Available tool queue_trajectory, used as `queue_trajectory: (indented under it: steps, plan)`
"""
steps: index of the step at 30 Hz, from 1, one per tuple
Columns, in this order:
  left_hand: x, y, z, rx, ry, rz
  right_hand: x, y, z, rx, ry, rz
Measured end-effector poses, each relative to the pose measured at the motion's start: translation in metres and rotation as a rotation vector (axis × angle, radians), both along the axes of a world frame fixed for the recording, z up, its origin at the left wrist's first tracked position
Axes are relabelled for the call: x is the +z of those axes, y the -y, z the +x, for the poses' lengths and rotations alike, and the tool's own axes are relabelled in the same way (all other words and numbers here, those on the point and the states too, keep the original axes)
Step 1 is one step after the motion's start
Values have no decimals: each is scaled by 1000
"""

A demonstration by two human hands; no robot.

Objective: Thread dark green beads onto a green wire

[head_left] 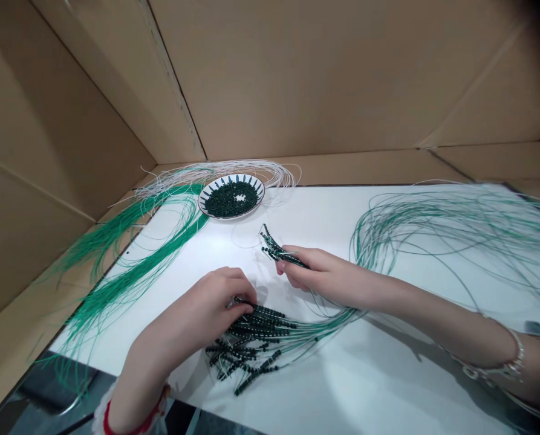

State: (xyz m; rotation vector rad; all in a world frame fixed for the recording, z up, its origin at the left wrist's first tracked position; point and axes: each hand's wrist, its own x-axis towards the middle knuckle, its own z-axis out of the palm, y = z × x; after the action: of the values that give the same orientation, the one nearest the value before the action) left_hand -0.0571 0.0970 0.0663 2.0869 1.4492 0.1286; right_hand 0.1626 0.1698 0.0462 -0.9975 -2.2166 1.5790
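Note:
Fingers of my left hand [222, 296] are closed on the near end of a bundle of beaded strands [263, 323], whose dark beads lie on the white table. Thin green and white threads run from that bundle to the right, under my right forearm. Further up, my right hand [317, 272] pinches a smaller bunch of beaded strands [274, 246], their beaded tips pointing up and left beyond the fingers. Beyond both hands stands a patterned plate [201, 204], filled with small dark green beads [228, 202] and a few white bits in the middle.
Loose green threads [138, 281] spread over the table's left side and past its edge. White threads [251, 166] lie behind the plate. A wide fan of green and white threads [433, 220] covers the right side. Cardboard walls [319, 78] enclose the back and left.

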Motion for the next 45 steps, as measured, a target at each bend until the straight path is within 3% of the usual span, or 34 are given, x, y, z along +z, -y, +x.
queue_trajectory:
  steps: [8,13,23,31,37,45]
  plan:
    - [2,1,2,48,11,-22,1,2,1,53,14,11]
    - [3,1,2,-15,27,-43,0,5,0,69,51,31]
    - [4,5,8,-25,-129,-38,-1,5,2,74,69,76]
    - [-9,1,6,21,60,65,-1,7,2,111,127,119]
    - [-14,-4,10,20,175,130,-5,12,-2,77,232,239]
    - [-16,-3,3,102,92,160,-7,15,-4,46,351,387]
